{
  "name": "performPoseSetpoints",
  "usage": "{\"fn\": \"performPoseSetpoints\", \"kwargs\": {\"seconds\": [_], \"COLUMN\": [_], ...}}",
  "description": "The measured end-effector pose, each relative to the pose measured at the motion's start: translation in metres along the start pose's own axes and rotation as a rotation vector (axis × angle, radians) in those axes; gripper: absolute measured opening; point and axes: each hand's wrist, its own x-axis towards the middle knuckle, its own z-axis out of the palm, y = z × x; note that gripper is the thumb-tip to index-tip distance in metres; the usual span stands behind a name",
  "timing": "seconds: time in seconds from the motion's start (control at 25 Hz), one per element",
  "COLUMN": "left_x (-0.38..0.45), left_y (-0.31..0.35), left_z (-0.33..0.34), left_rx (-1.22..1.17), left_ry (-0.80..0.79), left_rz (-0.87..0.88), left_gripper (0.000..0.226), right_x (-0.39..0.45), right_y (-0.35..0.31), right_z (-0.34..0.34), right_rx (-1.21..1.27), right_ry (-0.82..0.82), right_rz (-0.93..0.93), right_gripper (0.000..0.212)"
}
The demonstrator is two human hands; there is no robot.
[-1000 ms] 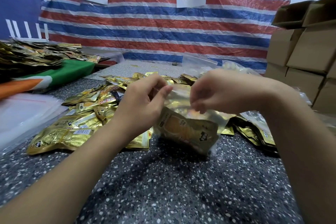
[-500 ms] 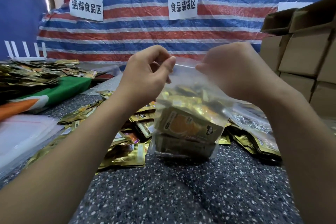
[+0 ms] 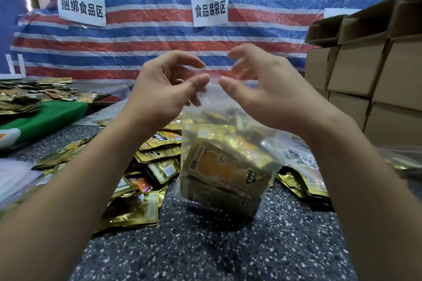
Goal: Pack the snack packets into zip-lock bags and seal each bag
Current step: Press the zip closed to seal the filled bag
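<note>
Speckled dark countertop (image 3: 205, 246) fills the near part of my view, and it is bare between my two forearms. On it stands the zip-lock bag (image 3: 225, 166), clear, filled with gold snack packets (image 3: 219, 166), upright and leaning a little. My left hand (image 3: 164, 91) is at the top edge of the bag: thumb and curled fingers come close together on the plastic rim, and it looks like a pinch. My right hand (image 3: 262, 89) is just beside it, thumb pointing to the left thumb, the other fingers bent but spread; whether it really holds the rim I cannot tell, because the plastic is transparent there. The two thumbs are near, not touching.

Left of the bag lies a loose heap of gold packets (image 3: 146, 178), touching its lower side; more packets (image 3: 308, 180) are partly hidden behind my right arm. Farther left, a green cloth (image 3: 45, 116) carries another pile. At the right edge cardboard boxes (image 3: 365, 70) are stacked, cut off by the frame. Behind everything hangs a striped tarp (image 3: 159, 36) with white paper signs (image 3: 210, 8).
</note>
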Motion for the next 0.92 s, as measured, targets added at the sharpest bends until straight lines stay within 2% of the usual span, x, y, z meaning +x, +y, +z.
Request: {"fn": "performPoseSetpoints", "kwargs": {"seconds": [0.12, 0.28, 0.36, 0.52, 0.68, 0.92], "left_x": [0.000, -0.001, 0.000, -0.002, -0.005, -0.008], "left_y": [0.002, 0.002, 0.001, 0.006, 0.016, 0.023], "left_z": [-0.003, -0.011, -0.017, -0.015, -0.006, -0.001], "left_rx": [-0.020, -0.066, -0.029, 0.049, 0.079, 0.082], "left_ry": [-0.036, -0.105, -0.145, -0.135, -0.167, -0.172], "left_rz": [-0.001, -0.172, -0.213, -0.148, -0.069, 0.010], "left_gripper": [0.015, 0.026, 0.023, 0.023, 0.019, 0.015], "right_x": [0.001, 0.002, 0.001, 0.001, -0.002, -0.006], "right_y": [-0.001, -0.005, -0.005, -0.009, -0.018, -0.029], "right_z": [0.001, -0.004, -0.004, -0.006, -0.012, -0.017], "right_rx": [0.044, 0.098, 0.102, 0.064, 0.065, 0.103], "right_ry": [-0.013, 0.011, -0.006, -0.044, -0.065, -0.082], "right_rz": [0.010, 0.033, 0.058, 0.084, 0.087, 0.099], "right_gripper": [0.016, 0.014, 0.012, 0.011, 0.022, 0.016]}}
